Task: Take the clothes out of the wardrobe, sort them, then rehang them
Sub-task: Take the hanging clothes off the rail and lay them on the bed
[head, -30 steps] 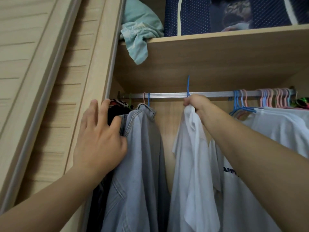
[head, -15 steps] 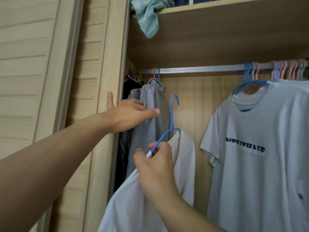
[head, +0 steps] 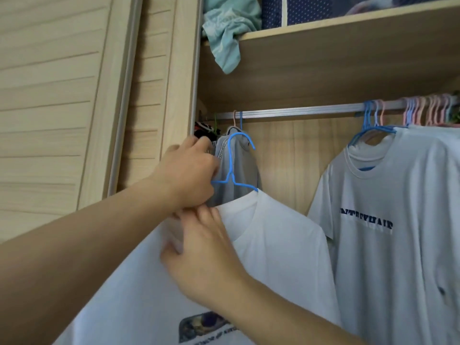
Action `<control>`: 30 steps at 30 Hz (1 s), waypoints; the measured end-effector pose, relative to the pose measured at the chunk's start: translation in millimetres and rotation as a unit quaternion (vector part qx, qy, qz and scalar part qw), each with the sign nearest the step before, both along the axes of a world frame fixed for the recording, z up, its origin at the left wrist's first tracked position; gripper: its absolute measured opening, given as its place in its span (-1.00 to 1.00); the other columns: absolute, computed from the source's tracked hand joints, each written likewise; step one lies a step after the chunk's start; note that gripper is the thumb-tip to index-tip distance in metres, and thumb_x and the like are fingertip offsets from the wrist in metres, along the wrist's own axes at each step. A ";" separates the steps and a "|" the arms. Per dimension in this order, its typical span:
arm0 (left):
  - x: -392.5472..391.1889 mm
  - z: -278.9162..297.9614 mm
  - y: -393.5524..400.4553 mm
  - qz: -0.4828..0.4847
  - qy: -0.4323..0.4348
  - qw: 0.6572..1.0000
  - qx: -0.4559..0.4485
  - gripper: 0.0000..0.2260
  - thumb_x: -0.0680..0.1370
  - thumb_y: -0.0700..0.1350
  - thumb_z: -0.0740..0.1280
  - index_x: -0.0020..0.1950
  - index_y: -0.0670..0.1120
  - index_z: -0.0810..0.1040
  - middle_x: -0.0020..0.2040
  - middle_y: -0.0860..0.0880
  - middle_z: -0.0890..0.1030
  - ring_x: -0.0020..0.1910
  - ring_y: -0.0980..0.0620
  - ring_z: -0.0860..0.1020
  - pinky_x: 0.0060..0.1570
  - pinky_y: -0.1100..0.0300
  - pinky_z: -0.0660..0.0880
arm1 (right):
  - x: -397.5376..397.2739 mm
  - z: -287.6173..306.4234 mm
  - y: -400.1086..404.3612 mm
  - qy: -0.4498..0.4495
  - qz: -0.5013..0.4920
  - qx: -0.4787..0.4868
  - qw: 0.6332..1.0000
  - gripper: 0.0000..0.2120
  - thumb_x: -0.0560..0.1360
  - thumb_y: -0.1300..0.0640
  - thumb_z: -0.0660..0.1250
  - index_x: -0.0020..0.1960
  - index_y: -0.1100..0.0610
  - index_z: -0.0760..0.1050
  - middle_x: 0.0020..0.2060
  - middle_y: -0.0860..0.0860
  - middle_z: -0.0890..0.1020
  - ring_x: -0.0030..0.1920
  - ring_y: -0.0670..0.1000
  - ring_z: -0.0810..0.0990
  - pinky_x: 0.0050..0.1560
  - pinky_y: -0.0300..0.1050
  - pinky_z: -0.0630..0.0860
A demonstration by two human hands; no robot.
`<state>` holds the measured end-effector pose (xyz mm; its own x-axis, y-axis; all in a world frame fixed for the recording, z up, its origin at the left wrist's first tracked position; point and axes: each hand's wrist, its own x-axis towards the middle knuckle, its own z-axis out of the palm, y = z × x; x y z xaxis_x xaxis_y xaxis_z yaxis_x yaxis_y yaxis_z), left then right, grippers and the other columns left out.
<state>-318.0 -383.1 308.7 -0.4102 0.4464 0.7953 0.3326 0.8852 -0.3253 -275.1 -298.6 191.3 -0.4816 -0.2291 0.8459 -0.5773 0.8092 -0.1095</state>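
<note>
The left hand (head: 188,171) curls its fingers round the blue hanger (head: 232,170) at its shoulder bar, while the right hand (head: 204,255), at six o'clock of it, pinches the white T-shirt (head: 276,245) near the collar. Shirt and hanger are off the rail (head: 298,111), outside the wardrobe: the taking-out step. Next likely calls for slipping the hanger free.

A pale wood louvred sliding door (head: 62,100) filled the left of the frame. At upper right a wooden shelf (head: 336,53) spanned the wardrobe, above its light wood-grain back panel (head: 298,158) at centre.
</note>
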 end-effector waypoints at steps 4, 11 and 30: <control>-30.5 -15.6 -30.3 0.006 0.156 0.986 0.052 -0.52 0.39 0.06 0.29 0.28 -0.03 0.57 0.49 -0.22 0.33 0.48 -0.30 0.26 0.35 -0.19 0.32 | 48.4 5.4 49.2 0.188 0.000 0.052 0.981 -0.82 0.48 0.07 0.19 -0.19 0.07 0.53 -0.31 -0.07 0.50 -0.24 0.00 0.50 -0.24 0.01 0.49; -81.2 -46.8 -39.8 -0.011 0.103 0.984 0.141 -0.37 0.60 0.29 0.02 0.64 0.20 -0.06 0.63 -0.21 0.02 0.54 -0.40 0.16 0.48 -0.24 0.25 | 4.8 81.5 150.1 0.023 -0.160 -0.168 0.972 -0.79 0.50 0.14 0.18 -0.23 0.10 0.55 -0.37 0.02 0.62 -0.26 0.15 0.61 -0.16 0.15 0.60; -83.1 -47.6 -39.3 -0.016 0.111 0.983 0.145 -0.56 0.62 0.16 0.08 0.51 0.16 0.26 0.61 -0.26 0.07 0.50 -0.47 0.20 0.43 -0.28 0.32 | -114.5 215.6 90.4 -0.027 -0.381 0.106 0.918 -0.67 0.54 0.20 0.20 0.27 0.19 0.53 0.27 0.17 0.56 0.25 0.24 0.54 0.12 -0.01 0.50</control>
